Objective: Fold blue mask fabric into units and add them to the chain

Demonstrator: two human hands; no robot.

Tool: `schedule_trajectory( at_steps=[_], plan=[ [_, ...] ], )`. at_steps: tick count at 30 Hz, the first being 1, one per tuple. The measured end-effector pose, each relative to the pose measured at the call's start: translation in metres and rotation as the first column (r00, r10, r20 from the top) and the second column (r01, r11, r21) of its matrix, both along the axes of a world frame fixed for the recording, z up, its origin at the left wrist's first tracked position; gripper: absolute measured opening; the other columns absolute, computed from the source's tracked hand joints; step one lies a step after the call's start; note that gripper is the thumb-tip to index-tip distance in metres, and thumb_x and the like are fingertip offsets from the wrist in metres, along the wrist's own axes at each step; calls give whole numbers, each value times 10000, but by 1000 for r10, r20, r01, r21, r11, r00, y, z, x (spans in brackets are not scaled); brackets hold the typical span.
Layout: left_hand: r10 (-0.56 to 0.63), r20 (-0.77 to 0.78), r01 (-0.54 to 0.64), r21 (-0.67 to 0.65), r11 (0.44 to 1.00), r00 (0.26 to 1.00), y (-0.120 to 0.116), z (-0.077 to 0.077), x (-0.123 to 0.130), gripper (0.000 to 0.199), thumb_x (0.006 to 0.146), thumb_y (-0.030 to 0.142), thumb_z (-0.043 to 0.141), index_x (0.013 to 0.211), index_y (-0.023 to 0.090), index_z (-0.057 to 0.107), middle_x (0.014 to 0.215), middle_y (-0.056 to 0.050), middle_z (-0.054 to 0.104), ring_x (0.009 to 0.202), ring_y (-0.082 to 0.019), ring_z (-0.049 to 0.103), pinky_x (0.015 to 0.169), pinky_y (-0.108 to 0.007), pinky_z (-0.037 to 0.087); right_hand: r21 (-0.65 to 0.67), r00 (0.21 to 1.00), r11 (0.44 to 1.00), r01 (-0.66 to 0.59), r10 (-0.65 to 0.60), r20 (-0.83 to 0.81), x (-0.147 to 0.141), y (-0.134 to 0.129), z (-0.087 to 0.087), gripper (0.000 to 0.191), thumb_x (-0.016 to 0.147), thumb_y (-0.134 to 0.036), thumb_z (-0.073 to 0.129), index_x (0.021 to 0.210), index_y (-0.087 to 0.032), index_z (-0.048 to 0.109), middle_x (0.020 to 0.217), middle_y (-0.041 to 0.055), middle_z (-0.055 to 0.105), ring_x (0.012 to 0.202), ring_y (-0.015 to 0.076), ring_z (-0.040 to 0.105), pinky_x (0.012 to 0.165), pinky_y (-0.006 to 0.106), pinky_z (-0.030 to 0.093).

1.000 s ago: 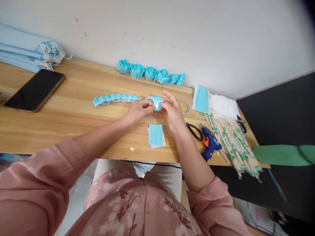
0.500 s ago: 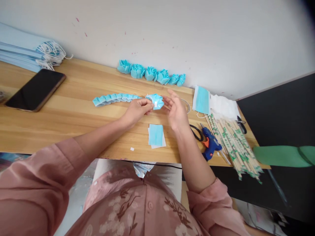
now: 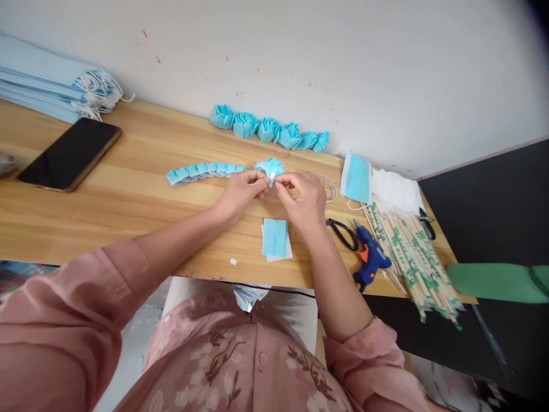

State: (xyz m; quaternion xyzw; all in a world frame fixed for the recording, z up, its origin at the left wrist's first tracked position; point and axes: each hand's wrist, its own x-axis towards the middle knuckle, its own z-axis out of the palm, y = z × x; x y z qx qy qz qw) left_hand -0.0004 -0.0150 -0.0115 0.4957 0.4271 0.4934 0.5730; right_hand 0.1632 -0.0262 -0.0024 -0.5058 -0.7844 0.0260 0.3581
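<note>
Over the middle of the table, my left hand (image 3: pixel 243 193) pinches a folded light-blue piece of mask fabric (image 3: pixel 271 166). A small white tab (image 3: pixel 271 177) shows on its front. From the other side my right hand (image 3: pixel 303 197) has thumb and forefinger closed at that tab; the fingertips cover part of it. To the left lies a curved row of folded blue petals (image 3: pixel 201 170). Below my hands rests a small stack of cut blue and white squares (image 3: pixel 275 237), with a tiny white scrap (image 3: pixel 233 261) nearby.
Several blue fabric roses (image 3: pixel 268 130) line the wall. At left are a phone (image 3: pixel 71 153) and stacked face masks (image 3: pixel 38 80). On the right lie scissors (image 3: pixel 343 233), a blue glue gun (image 3: pixel 371 257), wrapped chopsticks (image 3: pixel 418 269), a tape roll (image 3: pixel 329 189) and a face mask (image 3: pixel 356 177).
My right hand was spread open beside the folded fabric; its thumb and forefinger are now closed at the white tab. My left hand keeps its pinch. The view has shifted slightly.
</note>
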Motion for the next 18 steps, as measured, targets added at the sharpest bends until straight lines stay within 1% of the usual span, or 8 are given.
schedule_trajectory(
  at_steps=[6, 10, 18],
  plan=[
    [-8, 8, 8, 6, 1000, 1000, 0, -1, 0, 183, 772, 248, 659, 622, 172, 587, 644, 14, 575, 612, -91, 492, 657, -248, 426, 26, 1000, 1000, 4, -5, 20, 2, 2, -1, 130, 931, -313, 605, 908, -282, 729, 879, 9, 754, 856, 223, 646, 893, 421, 402],
    [-5, 18, 5, 8, 1000, 1000, -1, 0, 0, 167, 750, 209, 654, 605, 170, 582, 634, 17, 569, 605, -89, 490, 652, -249, 422, 47, 999, 999, 7, -9, 36, 2, 3, -2, 125, 928, -315, 618, 897, -275, 733, 855, 13, 750, 851, 223, 649, 883, 417, 408],
    [-15, 8, 14, 22, 1000, 1000, -1, -1, 0, 187, 756, 208, 660, 597, 174, 568, 628, 17, 560, 601, -90, 478, 639, -253, 412, 2, 1000, 1000, -3, 3, 4, 0, 1, -2, 163, 941, -300, 581, 851, -268, 713, 834, 9, 740, 846, 217, 649, 883, 413, 412]
  ],
)
